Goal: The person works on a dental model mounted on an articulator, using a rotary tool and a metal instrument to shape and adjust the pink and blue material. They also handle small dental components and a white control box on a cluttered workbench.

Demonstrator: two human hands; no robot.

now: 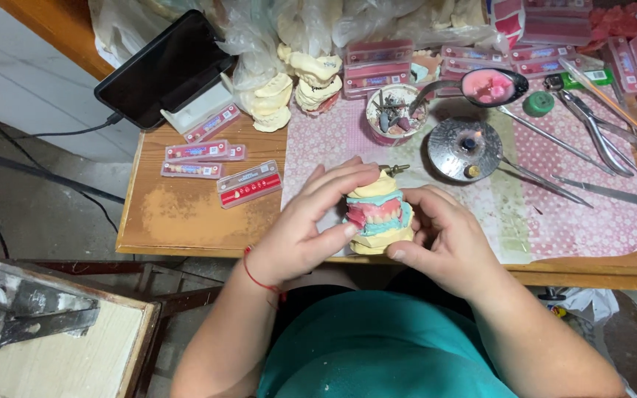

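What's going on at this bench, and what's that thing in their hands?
A person sits at a wooden workbench holding a dental model in both hands: yellowish plaster casts with pink gums and teeth between them. The left hand grips it from one side, the right hand from the other. Behind it lie a small burner, a spoon of pink wax, metal hand tools and strips of spare teeth.

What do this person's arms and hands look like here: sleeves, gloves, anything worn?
Both forearms are bare, with no sleeves in view, and neither hand is gloved. The left hand has a thin red string bracelet around the wrist. The right hand shows no rings or wristwear.
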